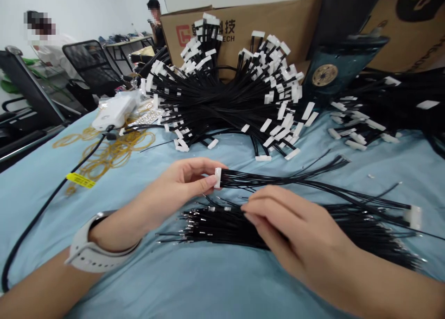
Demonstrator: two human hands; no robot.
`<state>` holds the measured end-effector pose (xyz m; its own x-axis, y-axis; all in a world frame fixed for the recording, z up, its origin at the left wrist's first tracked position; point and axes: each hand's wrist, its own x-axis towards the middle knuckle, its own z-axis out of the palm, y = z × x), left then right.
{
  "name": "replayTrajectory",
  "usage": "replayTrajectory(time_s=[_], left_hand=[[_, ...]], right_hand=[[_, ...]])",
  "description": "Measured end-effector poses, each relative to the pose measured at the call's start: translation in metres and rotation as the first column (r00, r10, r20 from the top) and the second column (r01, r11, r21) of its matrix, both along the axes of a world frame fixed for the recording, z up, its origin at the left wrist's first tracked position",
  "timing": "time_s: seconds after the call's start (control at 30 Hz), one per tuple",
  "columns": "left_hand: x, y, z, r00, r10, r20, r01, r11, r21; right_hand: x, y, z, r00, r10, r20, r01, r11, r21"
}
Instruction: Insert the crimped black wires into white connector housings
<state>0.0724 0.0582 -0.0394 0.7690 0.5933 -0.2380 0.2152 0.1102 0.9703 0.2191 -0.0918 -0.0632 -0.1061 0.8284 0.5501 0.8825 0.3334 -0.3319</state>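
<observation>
Between thumb and fingers, my left hand (194, 180) grips a white plastic connector (218, 177). A bundle of black wires (257, 178) runs right from this connector, some with loose ends and some reaching a second white connector (413, 217). My right hand (295, 231) is closed in a pinch just below that bundle, over a pile of loose black wires (222, 226) with shiny metal tips. Whatever lies between its fingertips is too small to make out; thin wire ends lie close by.
Behind my hands rises a big heap of finished black wire harnesses (222, 96) against a cardboard box (239, 31). More harnesses (358, 119) lie right, near a dark translucent container (340, 64). Yellow rubber bands (114, 152) and a black cable (41, 212) lie left. Two people are in the background.
</observation>
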Motion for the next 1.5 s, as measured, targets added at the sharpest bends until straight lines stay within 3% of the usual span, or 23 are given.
replayTrajectory(time_s=[0.13, 0.27, 0.73, 1.0, 1.5], left_hand=[[-0.0014, 0.0007, -0.0006, 1.0, 0.002, 0.03, 0.0, 0.999, -0.052], [-0.001, 0.0, -0.001, 0.998, -0.004, 0.06, 0.007, 0.999, -0.051], [-0.0037, 0.0005, -0.0069, 0.997, -0.045, 0.069, 0.042, 0.998, 0.054], [-0.0028, -0.0016, -0.0039, 0.997, -0.061, 0.051, 0.061, 0.998, 0.007], [-0.0032, -0.0028, -0.0076, 0.997, -0.079, 0.012, 0.077, 0.993, 0.094]], right_hand=[[0.0059, 0.0083, 0.0067, 0.976, -0.164, -0.141, 0.156, 0.986, -0.066], [0.0066, 0.0093, 0.0076, 0.946, -0.226, -0.233, 0.191, 0.968, -0.162], [0.0051, 0.0117, 0.0035, 0.953, -0.19, -0.238, 0.152, 0.974, -0.171], [0.0073, 0.0114, 0.007, 0.969, -0.108, -0.22, 0.081, 0.988, -0.128], [0.0092, 0.0099, 0.011, 0.984, -0.068, -0.164, 0.047, 0.991, -0.128]])
